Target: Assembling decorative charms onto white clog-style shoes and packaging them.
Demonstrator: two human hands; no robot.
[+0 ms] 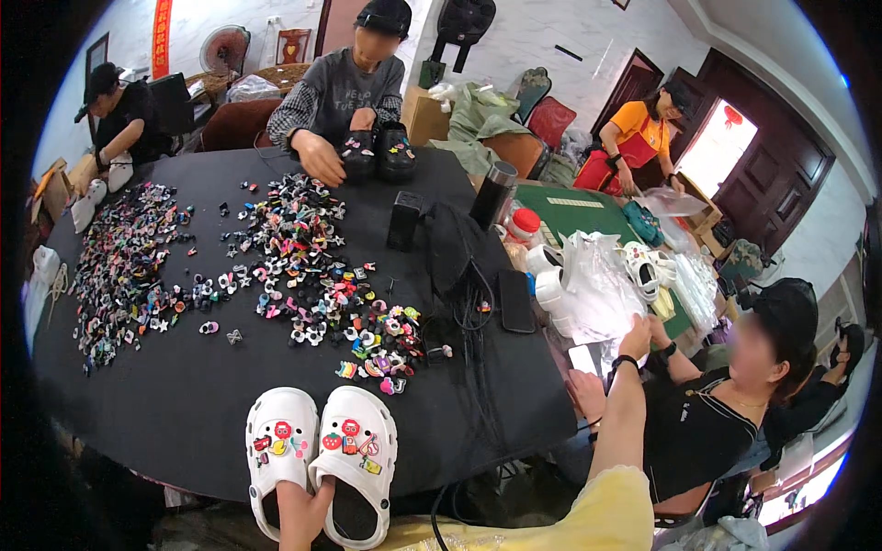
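I have the left hand [302,514] closed on the pair of white clogs [333,462], gripping where their inner sides meet at the foot openings. The pair is nearest me, side by side at the near edge of the black table [184,404]. Both toes point away from me and the heels toward me, so the long axes run fore and aft, nearly parallel. I see smooth white uppers with round holes, dark insoles, and bright charms in red, yellow and pink clustered over each top. Farther in, loose colourful charms [303,294] lie heaped. Off to the right, the right hand [636,338] reaches to clear plastic bags [593,285]; I can't tell whether its fingers are closed on them. At the far side, a person [344,96] has a hand beside black clogs [397,151].
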